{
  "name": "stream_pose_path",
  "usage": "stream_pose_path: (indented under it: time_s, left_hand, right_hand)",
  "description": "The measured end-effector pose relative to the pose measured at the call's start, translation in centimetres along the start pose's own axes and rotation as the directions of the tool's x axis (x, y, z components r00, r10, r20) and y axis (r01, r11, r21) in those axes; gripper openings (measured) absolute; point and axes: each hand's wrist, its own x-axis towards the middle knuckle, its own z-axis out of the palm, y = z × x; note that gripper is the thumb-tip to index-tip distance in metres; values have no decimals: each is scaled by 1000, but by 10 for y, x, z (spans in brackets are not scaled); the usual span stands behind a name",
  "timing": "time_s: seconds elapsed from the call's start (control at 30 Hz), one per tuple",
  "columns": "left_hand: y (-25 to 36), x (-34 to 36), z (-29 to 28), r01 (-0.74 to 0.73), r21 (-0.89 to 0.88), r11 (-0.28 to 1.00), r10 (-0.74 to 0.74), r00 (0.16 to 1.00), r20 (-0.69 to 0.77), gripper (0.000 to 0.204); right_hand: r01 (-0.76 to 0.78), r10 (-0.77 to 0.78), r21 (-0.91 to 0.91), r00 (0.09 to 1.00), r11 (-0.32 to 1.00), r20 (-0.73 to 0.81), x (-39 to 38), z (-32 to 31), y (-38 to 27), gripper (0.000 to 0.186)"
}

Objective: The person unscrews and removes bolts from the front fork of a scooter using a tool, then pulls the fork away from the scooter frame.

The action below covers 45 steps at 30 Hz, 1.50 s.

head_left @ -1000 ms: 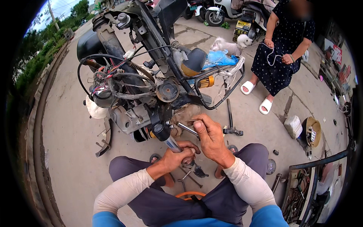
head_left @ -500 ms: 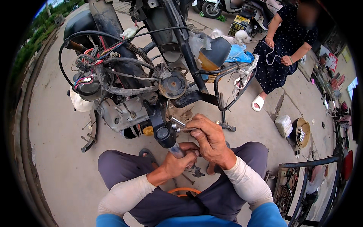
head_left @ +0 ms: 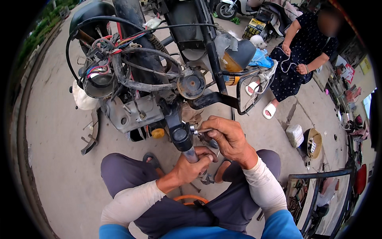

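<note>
Two silver bolts (head_left: 194,130) look not fully home in the black round-capped clamp (head_left: 181,138), frame centre; silver metal tube (head_left: 190,155) already seated, left hand (head_left: 191,166) clasping it, right hand (head_left: 230,139) pinching a thin metal rod (head_left: 204,130)

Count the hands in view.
4: left hand around the tube; right hand holding a thin tool by the bolts; upper hand and lower hand of another person, on a cord.

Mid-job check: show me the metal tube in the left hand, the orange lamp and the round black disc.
Metal tube (head_left: 190,155): head view, bare length just below the black clamp.
Orange lamp (head_left: 158,133): head view, middle of its lens.
Round black disc (head_left: 191,84): head view, centre of its face.
</note>
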Motion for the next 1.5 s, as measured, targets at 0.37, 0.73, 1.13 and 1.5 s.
stream_pose_path:
  time_s: [0.37,0.73,1.13,1.5]
  left_hand:
    - [-11,-1,-3,-52,-71,996,50,998,-34,13]
    - [-11,7,-6,-117,-38,992,114,990,-86,13]
    - [-13,7,-3,-30,32,999,30,1000,-6,14]
    - [-3,2,-3,-52,52,997,53,999,-15,13]
  right_hand:
    - [-185,197,82,963,979,-184,-11,26,-23,28]
    - [-744,927,605,375,284,26,34,27,-111,26]
    - [-432,635,585,747,687,-195,-19,25,-58,29]
    - [-83,69,-49,971,995,-229,-14,23,-21,17]
